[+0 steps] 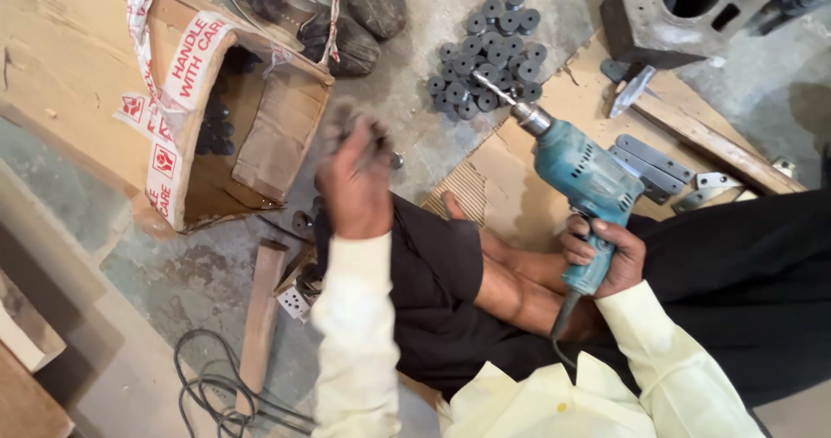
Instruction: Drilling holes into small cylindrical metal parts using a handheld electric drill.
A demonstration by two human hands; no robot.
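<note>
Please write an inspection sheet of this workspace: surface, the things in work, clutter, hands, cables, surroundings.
Surface: rough concrete floor with flattened cardboard sheet on it.
Job's things: teal electric drill, bit pointing at a pile of dark round parts; open cardboard box with more dark parts inside.
Clutter: flat metal strips, wooden strip, shoes.
Grips: right hand closed on the drill handle; left hand raised and blurred, contents cannot be told.
Cables: black cable coiled on the floor; drill cord leaves the handle.
Surroundings: grey metal block with a round hole.
</note>
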